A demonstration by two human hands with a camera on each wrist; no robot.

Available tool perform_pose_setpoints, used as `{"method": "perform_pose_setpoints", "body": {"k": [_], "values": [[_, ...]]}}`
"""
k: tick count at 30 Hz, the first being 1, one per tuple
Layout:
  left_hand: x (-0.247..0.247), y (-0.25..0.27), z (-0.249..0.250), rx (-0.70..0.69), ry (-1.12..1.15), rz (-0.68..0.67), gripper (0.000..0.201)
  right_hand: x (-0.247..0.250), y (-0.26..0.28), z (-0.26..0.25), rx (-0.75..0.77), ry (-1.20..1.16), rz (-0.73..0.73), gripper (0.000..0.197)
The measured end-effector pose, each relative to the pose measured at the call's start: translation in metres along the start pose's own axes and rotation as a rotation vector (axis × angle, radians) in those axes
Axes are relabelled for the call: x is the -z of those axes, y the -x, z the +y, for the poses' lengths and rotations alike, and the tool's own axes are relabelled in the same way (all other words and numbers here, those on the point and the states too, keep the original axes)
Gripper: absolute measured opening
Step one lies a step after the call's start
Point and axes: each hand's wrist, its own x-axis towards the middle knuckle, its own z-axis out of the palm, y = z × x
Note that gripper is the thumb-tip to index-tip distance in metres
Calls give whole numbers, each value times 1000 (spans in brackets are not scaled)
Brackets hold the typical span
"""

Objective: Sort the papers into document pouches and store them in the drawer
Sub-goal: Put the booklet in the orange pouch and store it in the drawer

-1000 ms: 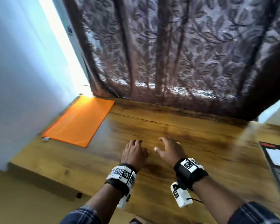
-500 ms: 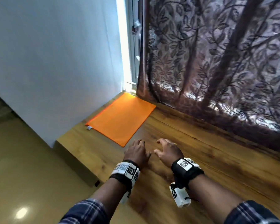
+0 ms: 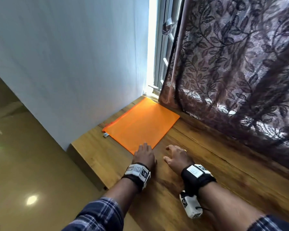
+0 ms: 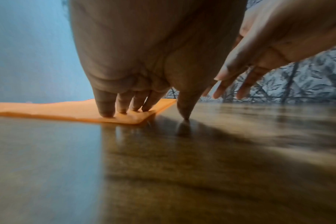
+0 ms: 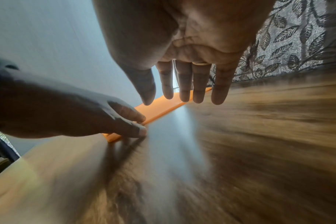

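An orange document pouch [image 3: 140, 124] lies flat in the far left corner of the wooden table [image 3: 207, 172], its small white zip pull [image 3: 106, 135] at the left end. My left hand [image 3: 143, 152] reaches its near corner. In the left wrist view the fingertips [image 4: 105, 112] press down on that corner of the pouch [image 4: 58, 109], and the thumb [image 4: 184, 112] touches the bare wood beside it. My right hand [image 3: 175, 154] hovers just to the right, above the table, fingers [image 5: 184, 91] straight and holding nothing. No papers or drawer are in view.
A pale wall [image 3: 73, 64] runs along the table's left side. A dark leaf-patterned curtain [image 3: 232, 72] hangs along the back edge, with a bright window strip [image 3: 155, 47] at its left. The table's left edge [image 3: 83, 157] drops to a tan floor [image 3: 23, 164].
The head view has swung left, so the dark item at the right is out of frame. Both hands have moved left toward the pouch, and my left fingertips now rest on its near corner.
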Motion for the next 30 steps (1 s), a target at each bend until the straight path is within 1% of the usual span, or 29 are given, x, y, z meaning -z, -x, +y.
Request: {"method": "perform_pose_setpoints", "body": {"k": [4,6,7,9,10,11,13,16,17,18,20,22,23,26,27,28,30], "values": [[3,23,20,-117,-21,-31,37,0,-12,6,-74,-13,-1,41],[7,41,32,-192,-20,-38,34,0,-18,11,-122,-31,20,40],[9,49,38,-230,-34,0,33,1,-19,14,-141,-29,38,41],[11,58,41,-285,-88,137,30,0,-19,20,-174,-17,82,41],[15,57,38,-276,-99,187,29,-1,-18,22,-190,-16,96,41],[20,53,33,-227,-86,220,30,-2,-17,24,-201,-15,99,42],[28,36,13,-40,-18,229,38,-5,-12,28,-222,-7,68,47],[31,16,-21,282,31,144,66,-12,-2,33,-222,35,-13,56],[29,13,-31,357,51,115,75,-14,2,35,-217,44,-27,57],[26,12,-37,404,68,98,80,-15,4,36,-211,55,-35,57],[22,13,-42,418,52,109,81,-14,7,40,-201,61,-28,55],[20,13,-44,399,51,111,77,-12,8,45,-223,35,-20,55],[21,12,-46,399,101,108,73,-10,9,48,-247,1,6,56],[21,8,-53,402,316,64,61,-8,7,61,-406,-198,149,60],[22,8,-55,400,371,53,55,-7,6,63,-460,-285,185,57],[22,9,-55,396,419,45,50,-4,7,64,-505,-361,193,48],[23,15,-55,371,514,50,42,0,8,62,-518,-452,155,29]]}}
